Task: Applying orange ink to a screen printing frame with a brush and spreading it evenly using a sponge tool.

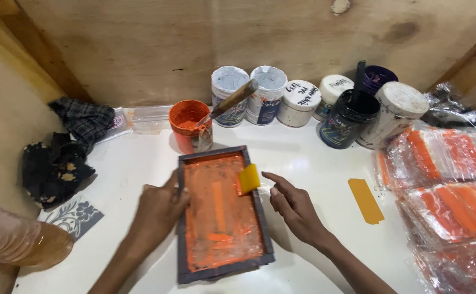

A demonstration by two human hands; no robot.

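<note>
Mid-print with orange ink: small dark-framed printing screen [221,215] flat on the white table [314,163], near centre. Left hand [159,209] resting on the frame's left rail, fingers loosely curled, steadying it. Right hand [292,207] just right of the frame, fingers loosely spread, holding nothing, index towards the yellow squeegee [249,178] at the far right corner. Probably calls next for gripping the squeegee.

Clear packets of orange strips [445,158] at right, white-labelled jars [299,102] behind
</note>
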